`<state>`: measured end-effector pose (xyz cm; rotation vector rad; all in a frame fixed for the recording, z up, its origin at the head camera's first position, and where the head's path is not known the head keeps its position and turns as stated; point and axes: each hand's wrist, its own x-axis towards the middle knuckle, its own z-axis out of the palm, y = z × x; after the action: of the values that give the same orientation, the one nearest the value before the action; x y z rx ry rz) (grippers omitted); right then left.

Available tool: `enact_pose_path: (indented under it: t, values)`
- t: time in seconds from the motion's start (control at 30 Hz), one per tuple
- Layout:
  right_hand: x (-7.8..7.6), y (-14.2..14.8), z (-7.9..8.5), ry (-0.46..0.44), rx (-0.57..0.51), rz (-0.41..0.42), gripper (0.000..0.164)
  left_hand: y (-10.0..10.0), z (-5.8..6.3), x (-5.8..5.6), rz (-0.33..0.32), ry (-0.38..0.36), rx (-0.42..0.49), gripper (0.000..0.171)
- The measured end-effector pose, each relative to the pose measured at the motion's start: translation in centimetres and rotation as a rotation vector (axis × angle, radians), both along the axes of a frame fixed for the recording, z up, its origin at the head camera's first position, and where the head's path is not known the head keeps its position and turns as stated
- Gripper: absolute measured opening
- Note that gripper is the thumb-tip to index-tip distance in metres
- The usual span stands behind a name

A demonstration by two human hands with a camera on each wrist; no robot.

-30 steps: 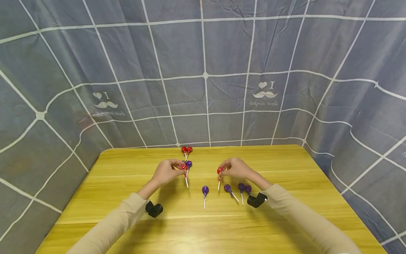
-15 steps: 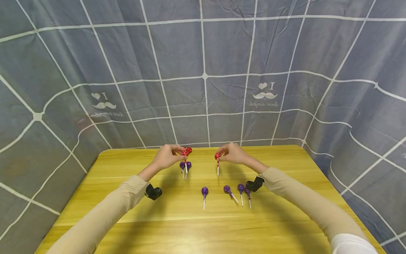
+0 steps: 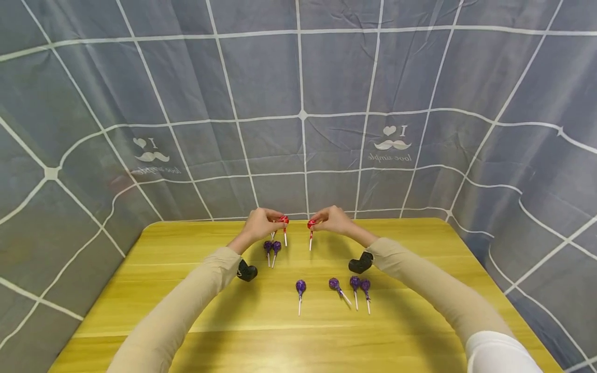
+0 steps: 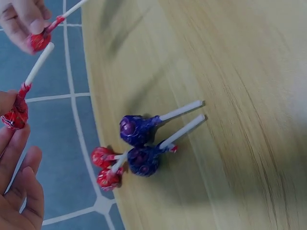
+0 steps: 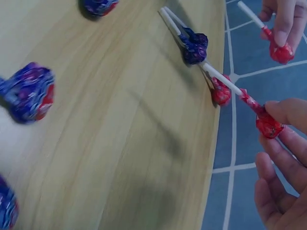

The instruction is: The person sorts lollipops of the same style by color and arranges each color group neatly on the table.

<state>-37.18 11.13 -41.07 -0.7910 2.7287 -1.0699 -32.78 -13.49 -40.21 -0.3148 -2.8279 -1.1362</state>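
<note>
My left hand (image 3: 262,223) pinches a red-wrapped lollipop (image 4: 16,116) by its head between thumb and fingers, with the white stick hanging down in the head view. A second red lollipop (image 5: 268,125) is pinched the same way by my right hand (image 3: 335,219), a short gap to the right. Both are held above the table's far edge. Below my left hand lie two purple lollipops (image 4: 144,160) side by side. Two more red lollipops (image 4: 109,178) lie just beyond them at the edge, mostly hidden by my left hand in the head view.
Nearer on the wooden table (image 3: 261,336) lies a purple lollipop (image 3: 300,286), with several more purple lollipops (image 3: 355,282) to its right. A grey curtain (image 3: 261,145) with white lines hangs behind the table and along both sides.
Both hands have moved toward the far edge with their red lollipops, and closer to each other. My left hand has passed over the purple pair, then shifted right. The lollipops on the table stay put.
</note>
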Motion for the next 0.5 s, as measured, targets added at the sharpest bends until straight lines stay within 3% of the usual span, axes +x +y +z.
enact_pose_path:
  t: [0.4,0.5]
  values:
    - [-1.9,-1.5,-1.2,-0.056,-0.103,-0.088,0.028,1.1,-1.8,-2.1,0.061,-0.071,-0.023,0.039]
    - [-2.4,-1.6,-1.5,-0.065,-0.098,-0.111,0.029,1.2,-2.1,-2.5,0.072,-0.081,0.019,0.037]
